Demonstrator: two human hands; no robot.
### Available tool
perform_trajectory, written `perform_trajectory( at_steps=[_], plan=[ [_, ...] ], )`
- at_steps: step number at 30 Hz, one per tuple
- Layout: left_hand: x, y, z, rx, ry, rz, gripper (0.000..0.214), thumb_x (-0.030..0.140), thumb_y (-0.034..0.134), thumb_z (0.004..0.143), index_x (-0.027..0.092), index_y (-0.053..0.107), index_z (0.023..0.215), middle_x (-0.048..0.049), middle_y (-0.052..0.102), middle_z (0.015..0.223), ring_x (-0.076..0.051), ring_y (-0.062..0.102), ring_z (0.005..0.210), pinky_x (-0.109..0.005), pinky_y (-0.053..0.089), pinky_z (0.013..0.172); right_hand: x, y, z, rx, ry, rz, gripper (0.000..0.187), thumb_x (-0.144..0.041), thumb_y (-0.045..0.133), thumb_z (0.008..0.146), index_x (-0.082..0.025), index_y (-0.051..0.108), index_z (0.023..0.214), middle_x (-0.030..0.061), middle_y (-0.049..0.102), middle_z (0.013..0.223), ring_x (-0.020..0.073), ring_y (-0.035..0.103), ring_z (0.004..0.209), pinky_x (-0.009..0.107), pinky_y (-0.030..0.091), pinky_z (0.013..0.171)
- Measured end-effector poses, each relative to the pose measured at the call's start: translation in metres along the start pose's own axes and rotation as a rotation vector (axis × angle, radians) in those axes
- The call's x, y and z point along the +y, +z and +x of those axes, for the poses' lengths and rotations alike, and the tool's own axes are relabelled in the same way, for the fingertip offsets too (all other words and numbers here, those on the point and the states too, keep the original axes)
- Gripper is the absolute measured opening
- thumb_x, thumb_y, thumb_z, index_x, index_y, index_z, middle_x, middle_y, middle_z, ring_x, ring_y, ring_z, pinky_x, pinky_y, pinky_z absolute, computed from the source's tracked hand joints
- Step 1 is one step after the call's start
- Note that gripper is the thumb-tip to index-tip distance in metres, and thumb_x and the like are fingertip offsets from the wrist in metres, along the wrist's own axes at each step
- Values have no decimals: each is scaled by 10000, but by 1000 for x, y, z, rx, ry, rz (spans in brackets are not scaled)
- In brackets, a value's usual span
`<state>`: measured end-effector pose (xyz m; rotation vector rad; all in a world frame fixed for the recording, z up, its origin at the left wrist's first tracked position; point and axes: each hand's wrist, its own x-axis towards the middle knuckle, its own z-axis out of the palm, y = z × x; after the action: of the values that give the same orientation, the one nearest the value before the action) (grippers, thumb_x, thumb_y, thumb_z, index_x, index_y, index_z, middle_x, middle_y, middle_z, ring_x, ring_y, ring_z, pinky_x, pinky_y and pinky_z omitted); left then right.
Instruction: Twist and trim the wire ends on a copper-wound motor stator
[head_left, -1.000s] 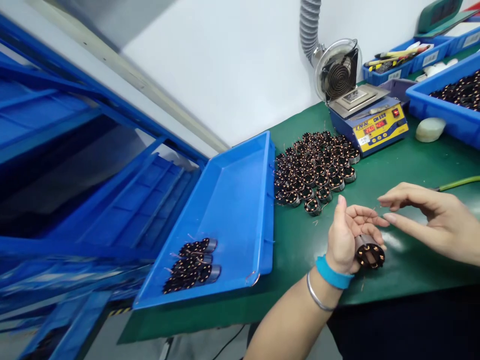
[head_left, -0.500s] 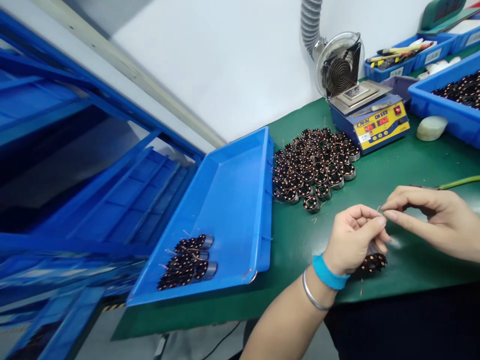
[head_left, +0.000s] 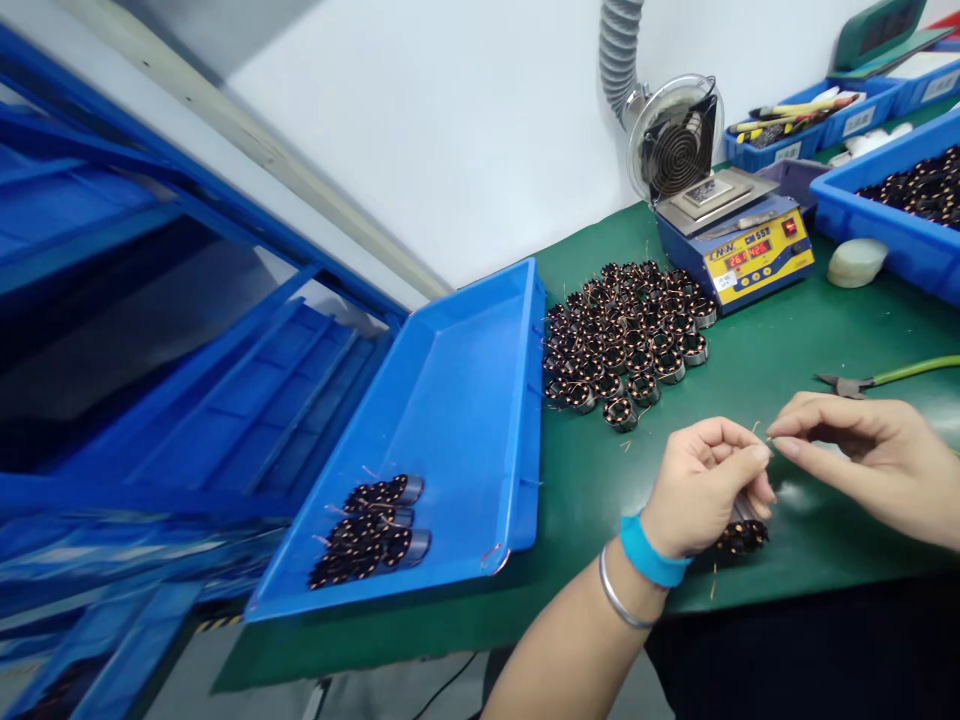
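Observation:
My left hand [head_left: 701,490], with a blue band and a silver bangle at its wrist, is closed around a wound motor stator [head_left: 741,537], a short ring with black winding slots and copper ends. Its thumb and forefinger are pressed together near a thin copper wire end [head_left: 756,427]. Close by on the right, my right hand [head_left: 862,455] pinches at a fine copper wire between thumb and forefinger. The fingertips of both hands nearly meet. Part of the stator is hidden behind my left fingers.
Many similar stators [head_left: 630,335] crowd the green table [head_left: 600,540]. Several more lie in a blue tray [head_left: 465,400]. Behind stand a yellow-fronted solder pot [head_left: 757,255] and a fume fan [head_left: 679,140]. Green-handled cutters [head_left: 851,385] lie beyond my right hand; a blue bin [head_left: 847,205] stands farther right.
My right hand has shifted slightly down, so the cutters' jaws now show beyond it. Both hands keep their pinched pose. The whole view has moved a little.

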<state>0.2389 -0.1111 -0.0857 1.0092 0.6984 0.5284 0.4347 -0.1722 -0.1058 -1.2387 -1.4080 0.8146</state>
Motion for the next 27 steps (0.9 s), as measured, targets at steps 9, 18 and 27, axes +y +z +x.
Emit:
perform_trajectory(
  at_steps=[9, 18, 27],
  plan=[
    [1, -1, 0, -24, -21, 6, 606, 599, 1089, 733, 190, 651, 824, 16, 689, 589, -96, 597, 473, -207, 500, 524, 3, 0, 0, -26, -110, -59, 586, -736, 730, 1127, -235, 858, 853, 71, 787, 815, 194, 735, 700, 300, 625, 661],
    [2, -5, 0, -108, -100, -55, 605, 573, 1109, 685, 187, 659, 808, 10, 699, 580, -112, 621, 462, -210, 530, 514, -2, -19, 10, -121, -531, -270, 200, -256, 684, 1191, -254, 831, 1055, 37, 820, 912, 155, 782, 732, 248, 599, 649],
    [4, -7, 1, -170, -116, -45, 574, 589, 1079, 721, 185, 677, 791, 3, 700, 565, -118, 608, 443, -220, 517, 502, -5, -21, 8, -112, -703, -396, 156, -179, 629, 1201, -243, 748, 1123, 7, 782, 919, 126, 725, 741, 253, 559, 691]
  ],
)
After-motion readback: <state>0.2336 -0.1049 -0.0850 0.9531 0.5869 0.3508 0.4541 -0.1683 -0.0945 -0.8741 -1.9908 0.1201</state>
